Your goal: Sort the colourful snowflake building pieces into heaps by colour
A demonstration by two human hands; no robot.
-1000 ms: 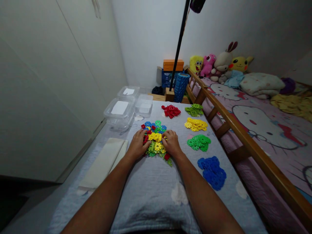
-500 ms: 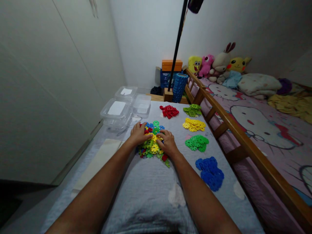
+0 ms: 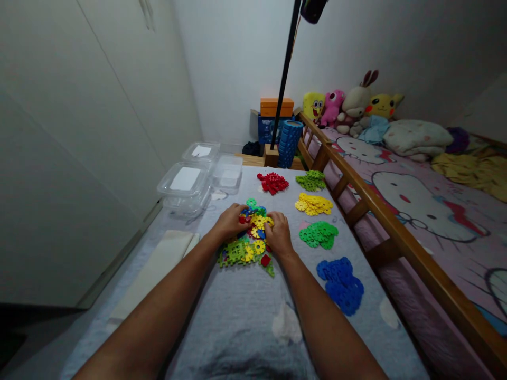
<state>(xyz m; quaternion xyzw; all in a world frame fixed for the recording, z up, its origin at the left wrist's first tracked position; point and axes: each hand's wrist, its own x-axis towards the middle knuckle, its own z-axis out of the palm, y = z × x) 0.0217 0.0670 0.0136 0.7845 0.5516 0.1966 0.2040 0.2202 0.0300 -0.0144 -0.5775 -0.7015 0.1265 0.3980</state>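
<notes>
A mixed pile of plastic interlocking pieces (image 3: 259, 232) lies on the cloth-covered table, with yellow flower-shaped discs, flat lime-green squares, and red, blue and green bits. My left hand (image 3: 229, 221) curls around the pile's left side, fingers bent over blue and red pieces. At the right side my right hand (image 3: 279, 232) is bent inward, with a yellow flower disc (image 3: 269, 221) at its fingertips. Palms and some fingertips are hidden. Sorted heaps lie to the right: red (image 3: 273, 182), lime-green (image 3: 311, 181), yellow (image 3: 313, 204), green (image 3: 319, 234) and blue (image 3: 341, 284).
Clear plastic boxes (image 3: 186, 184) with white labels stand at the back left, beside an open clear container (image 3: 227, 173). A folded cream cloth (image 3: 154, 272) lies at left. A wooden bed rail (image 3: 372, 221) runs along the right edge. A black pole (image 3: 283, 79) rises behind the table.
Both hands have drawn in around the pile and their fingers are more curled. Pieces in the pile have shifted, with more lime-green squares showing at the front. The view has moved slightly.
</notes>
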